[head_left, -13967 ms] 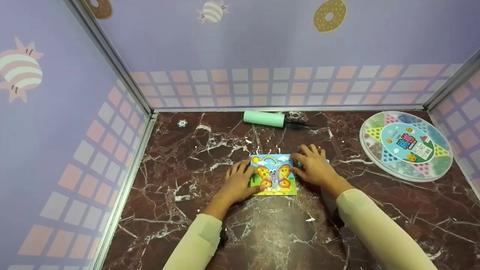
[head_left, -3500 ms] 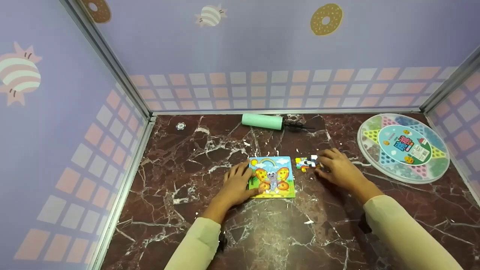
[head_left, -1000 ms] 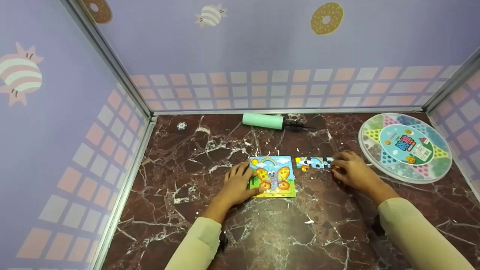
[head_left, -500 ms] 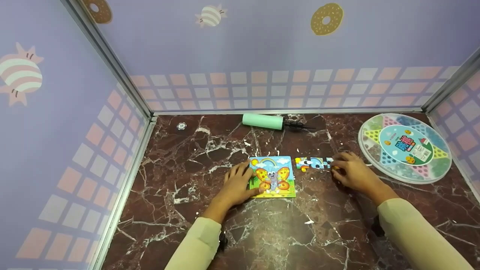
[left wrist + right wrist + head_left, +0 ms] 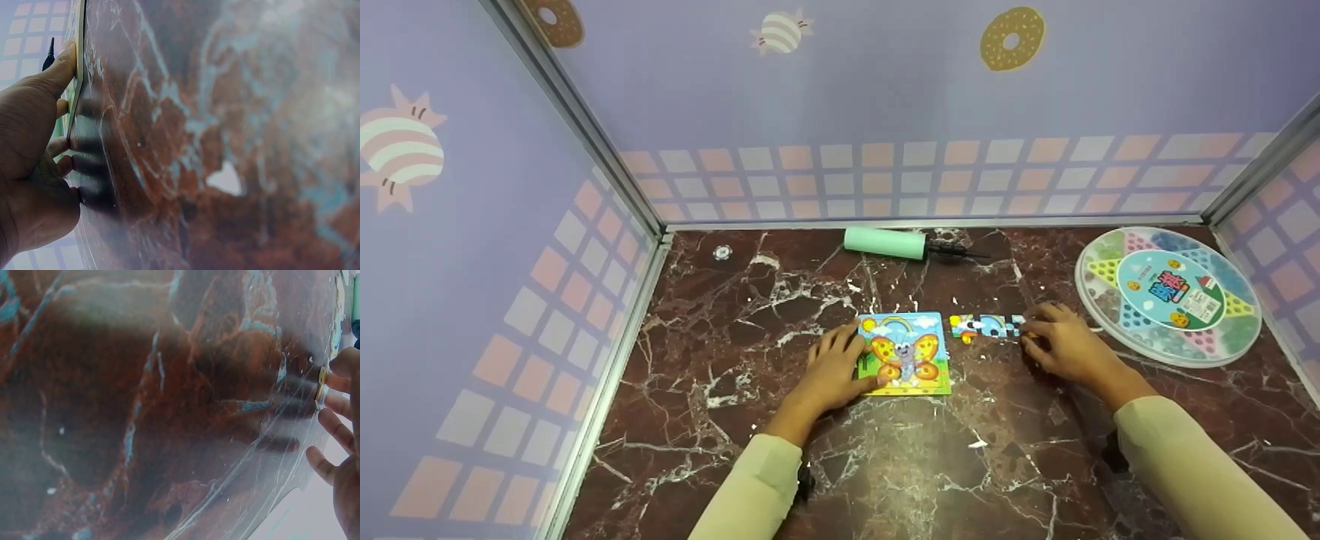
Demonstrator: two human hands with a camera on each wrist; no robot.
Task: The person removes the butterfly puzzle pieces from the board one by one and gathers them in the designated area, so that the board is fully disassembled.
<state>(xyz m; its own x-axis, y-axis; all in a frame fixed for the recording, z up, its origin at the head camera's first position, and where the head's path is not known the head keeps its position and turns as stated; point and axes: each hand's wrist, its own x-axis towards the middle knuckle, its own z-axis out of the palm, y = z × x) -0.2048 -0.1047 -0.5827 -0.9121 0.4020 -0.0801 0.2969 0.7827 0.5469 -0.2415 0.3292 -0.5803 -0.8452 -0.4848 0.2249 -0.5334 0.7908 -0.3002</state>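
Note:
A square picture puzzle with a butterfly, sun and rainbow lies flat on the marble-patterned table. My left hand holds its left side, thumb over the near-left corner and fingers along the left edge. From the left wrist view, that thumb lies on the puzzle's edge and the other fingertips touch the tabletop. Right of the puzzle, several jigsaw pieces form a short row. At the row's right end my right hand holds a small jigsaw piece between thumb and fingers, largely hidden.
Behind the puzzle lies a mint-green hand pump with a black end. A round Chinese checkers box sits at the right, close to my right hand. Far left is a small round chip. Purple walls enclose the table.
Compared with the earliest frame, my right hand has shifted right, away from the puzzle, and a row of pieces now shows between them. Over the last second both hands stay nearly still.

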